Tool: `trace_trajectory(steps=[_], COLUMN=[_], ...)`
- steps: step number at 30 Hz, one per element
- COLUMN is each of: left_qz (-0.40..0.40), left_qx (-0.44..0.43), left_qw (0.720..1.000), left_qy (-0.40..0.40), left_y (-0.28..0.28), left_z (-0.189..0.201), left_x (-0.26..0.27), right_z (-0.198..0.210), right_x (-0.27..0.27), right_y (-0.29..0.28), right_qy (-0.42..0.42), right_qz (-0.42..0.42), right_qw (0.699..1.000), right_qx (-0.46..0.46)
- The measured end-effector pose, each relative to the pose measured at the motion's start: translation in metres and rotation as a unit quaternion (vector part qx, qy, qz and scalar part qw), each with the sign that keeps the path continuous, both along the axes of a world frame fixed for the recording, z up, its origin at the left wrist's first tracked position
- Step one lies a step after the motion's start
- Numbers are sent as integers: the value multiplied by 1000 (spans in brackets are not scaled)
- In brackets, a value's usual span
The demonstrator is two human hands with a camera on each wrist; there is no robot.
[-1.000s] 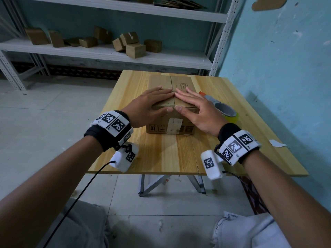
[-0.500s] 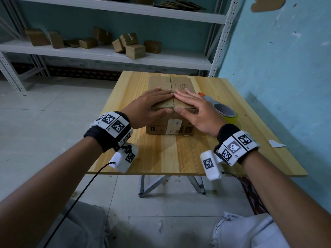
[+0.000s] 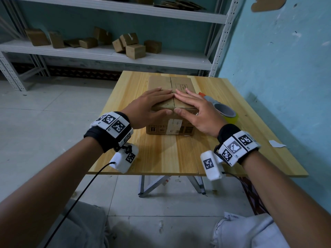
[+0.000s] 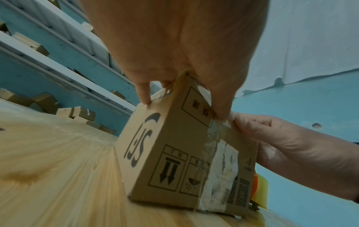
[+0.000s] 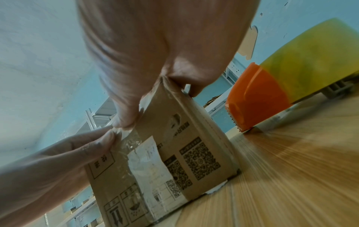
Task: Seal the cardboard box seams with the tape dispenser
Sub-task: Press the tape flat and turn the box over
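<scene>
Pale pine table [image 3: 161,158] against a blue wall, and on it sits the brown cardboard box [image 3: 171,126], flaps folded down so its contents are hidden. Left hand [image 3: 146,109] lies flat on the left flap, fingers straight; right hand [image 3: 194,111] mirrors it on the right flap, fingertips meeting over the centre seam, thumbs at the near edge. Just right of the box lies the orange-and-grey tape dispenser with yellowish roll [image 3: 223,111], nobody touching it. Small cardboard boxes [image 3: 132,46] crowd the white metal shelf [image 3: 107,54] behind.

Both hands cover box [image 3: 180,83] near top; tape dispenser [image 3: 223,111] crowds frame-right side; surface [image 3: 125,97] frame-left of box bare.
</scene>
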State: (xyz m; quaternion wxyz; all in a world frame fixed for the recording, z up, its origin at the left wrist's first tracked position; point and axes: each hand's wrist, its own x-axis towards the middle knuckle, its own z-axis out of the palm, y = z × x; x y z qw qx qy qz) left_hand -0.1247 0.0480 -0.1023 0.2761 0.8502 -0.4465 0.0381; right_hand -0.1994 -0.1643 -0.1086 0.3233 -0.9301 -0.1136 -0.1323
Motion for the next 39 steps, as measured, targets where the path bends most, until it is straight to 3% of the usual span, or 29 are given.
trace_trajectory(steps=[39], left_qz=[-4], left_qx=[0], left_qw=[1000], left_qy=[-14], left_y=[0], left_z=[-1], left_x=[1], right_z=[-1], right_x=[1], right_y=[-2], right_qy=[0], right_qz=[2], right_qw=[1000], right_qx=[-5])
